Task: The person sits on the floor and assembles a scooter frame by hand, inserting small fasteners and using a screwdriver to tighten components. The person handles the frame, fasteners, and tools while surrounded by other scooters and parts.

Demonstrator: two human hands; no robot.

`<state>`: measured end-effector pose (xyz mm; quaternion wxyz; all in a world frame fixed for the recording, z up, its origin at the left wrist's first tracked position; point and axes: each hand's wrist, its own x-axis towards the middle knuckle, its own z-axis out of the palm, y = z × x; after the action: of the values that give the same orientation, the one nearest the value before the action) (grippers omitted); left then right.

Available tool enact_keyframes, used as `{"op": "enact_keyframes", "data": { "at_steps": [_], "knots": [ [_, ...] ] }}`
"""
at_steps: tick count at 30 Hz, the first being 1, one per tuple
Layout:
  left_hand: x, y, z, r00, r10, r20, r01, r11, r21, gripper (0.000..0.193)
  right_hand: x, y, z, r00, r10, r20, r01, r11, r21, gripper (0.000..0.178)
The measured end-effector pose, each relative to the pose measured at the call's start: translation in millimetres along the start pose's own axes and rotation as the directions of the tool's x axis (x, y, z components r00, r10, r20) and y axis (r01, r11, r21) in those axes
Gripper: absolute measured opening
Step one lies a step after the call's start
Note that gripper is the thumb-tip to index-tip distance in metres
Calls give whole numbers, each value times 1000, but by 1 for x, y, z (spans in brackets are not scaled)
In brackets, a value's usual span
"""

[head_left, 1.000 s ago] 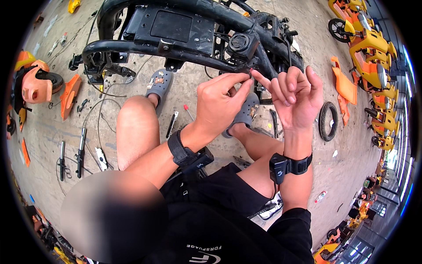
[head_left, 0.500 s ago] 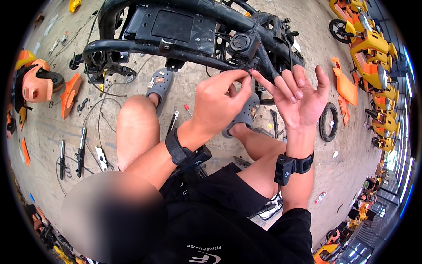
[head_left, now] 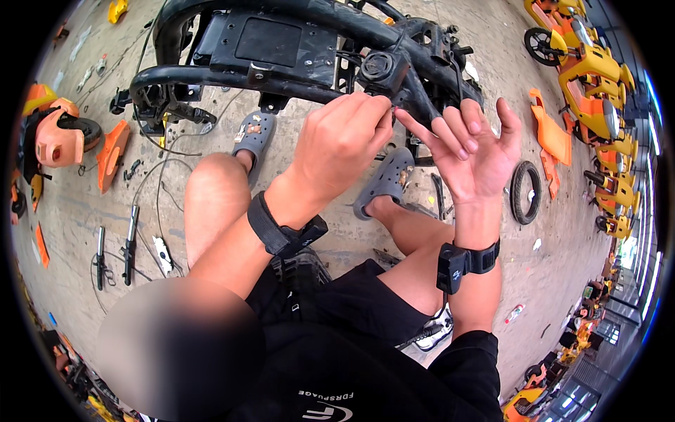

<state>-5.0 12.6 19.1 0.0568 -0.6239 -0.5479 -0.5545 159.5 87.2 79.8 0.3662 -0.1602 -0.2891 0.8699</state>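
Note:
My left hand (head_left: 342, 137) is closed, back toward the view, its fingertips pinched just beside the tip of my right index finger. Whatever they hold, if anything, is hidden or too small to name. My right hand (head_left: 472, 151) is turned palm up, its index finger stretched toward the left hand, the thumb apart and the other fingers loosely curled; nothing shows in it. The right index fingertip looks reddish. Both hands are in front of a black scooter frame (head_left: 302, 86), close to a round-faced black part (head_left: 380, 67) on it.
Two shock absorbers (head_left: 130, 246) lie on the floor at left, near thin cables. Orange body panels (head_left: 552, 133) and a tyre (head_left: 525, 192) lie at right. Yellow scooters (head_left: 594, 84) stand in a row along the right. My feet, in grey clogs (head_left: 256, 141), are below the frame.
My left hand has rolled over, its back now covering the pinched fingers, and its wrist has shifted slightly left. My right hand keeps nearly the same pose.

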Motion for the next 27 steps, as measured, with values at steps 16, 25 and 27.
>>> {"op": "enact_keyframes", "data": {
  "at_steps": [16, 25, 27],
  "knots": [
    [3, 2, 3, 1000, 7, -22, -6, 1000, 9, 17, -2, -1, -2, 1000, -2, 5, 2, 1000, -5, 48],
    [1, 2, 3, 1000, -16, -6, 16, 1000, -13, 15, -2, -1, -1, 1000, -7, -12, 7, 1000, 15, 47],
    [1, 2, 3, 1000, -20, 3, 20, 1000, -16, 15, -2, -1, -1, 1000, -8, -9, 8, 1000, 24, 47]
  ]
}}
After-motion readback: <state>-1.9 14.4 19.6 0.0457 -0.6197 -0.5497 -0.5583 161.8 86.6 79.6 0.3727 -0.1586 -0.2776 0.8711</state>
